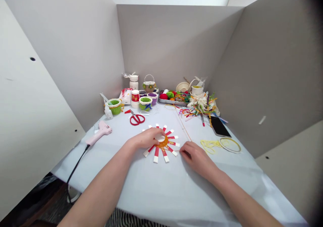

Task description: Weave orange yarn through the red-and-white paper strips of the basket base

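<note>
A paper cup cut into red-and-white strips [165, 145] lies fanned out flat on the white table [161, 186], with orange cord wound round its white base. My left hand [147, 138] rests on it, fingers curled over the base and pressing it down. My right hand [195, 156] is just right of the strips, fingers pinched on a thin orange cord [184, 127] that runs away toward the back of the table.
Red scissors [136, 119] and a pink glue gun [99, 133] lie to the left. Small decorated cups [115, 106], a tray of yarn balls [174, 97], ribbons [200, 107], a phone [219, 126] and yellow cord loops [222, 144] lie behind and right. Grey partition walls surround the table.
</note>
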Available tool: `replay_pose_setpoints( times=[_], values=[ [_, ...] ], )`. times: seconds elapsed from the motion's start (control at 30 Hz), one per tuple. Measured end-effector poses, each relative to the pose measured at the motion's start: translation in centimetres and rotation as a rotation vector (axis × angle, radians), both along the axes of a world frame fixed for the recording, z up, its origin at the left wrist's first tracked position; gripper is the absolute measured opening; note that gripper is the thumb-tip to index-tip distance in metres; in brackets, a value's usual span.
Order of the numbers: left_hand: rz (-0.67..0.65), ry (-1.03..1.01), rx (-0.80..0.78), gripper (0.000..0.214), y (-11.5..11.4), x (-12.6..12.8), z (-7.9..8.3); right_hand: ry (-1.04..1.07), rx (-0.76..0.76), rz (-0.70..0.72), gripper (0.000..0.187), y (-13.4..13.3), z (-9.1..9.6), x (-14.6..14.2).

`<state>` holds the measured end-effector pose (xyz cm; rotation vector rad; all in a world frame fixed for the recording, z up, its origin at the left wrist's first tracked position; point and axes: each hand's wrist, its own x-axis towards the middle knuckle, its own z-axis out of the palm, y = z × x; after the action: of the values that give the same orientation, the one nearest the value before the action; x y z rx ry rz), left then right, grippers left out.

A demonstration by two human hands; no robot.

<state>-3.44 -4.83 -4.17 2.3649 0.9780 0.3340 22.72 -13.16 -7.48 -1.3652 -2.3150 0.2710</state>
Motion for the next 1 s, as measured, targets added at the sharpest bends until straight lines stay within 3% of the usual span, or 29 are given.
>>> replay_pose_setpoints(
  times=[0.13,0.33,0.67,0.83,1.0],
  values=[
    [0.001,0.020,-0.017,0.044,-0.2,0.1,0.6,0.007,-0.055,-0.021,0.016,3.2,0.5,0.1],
    [0.002,0.014,-0.014,0.045,-0.4,0.2,0.6,0.055,-0.008,-0.101,0.015,6.2,0.0,-1.2],
    [-0.025,-0.126,0.085,0.039,-0.9,0.8,0.4,0.158,-0.019,-0.083,0.014,5.9,-1.3,-1.4],
    [0.111,-0.036,0.116,0.041,-1.1,1.5,-0.1,0.195,-0.022,-0.081,0.013,6.1,-1.4,-1.4],
    [0.082,-0.003,0.109,0.041,-0.9,1.3,0.2,0.211,-0.038,-0.061,0.015,5.6,-1.0,-1.3]
  ],
)
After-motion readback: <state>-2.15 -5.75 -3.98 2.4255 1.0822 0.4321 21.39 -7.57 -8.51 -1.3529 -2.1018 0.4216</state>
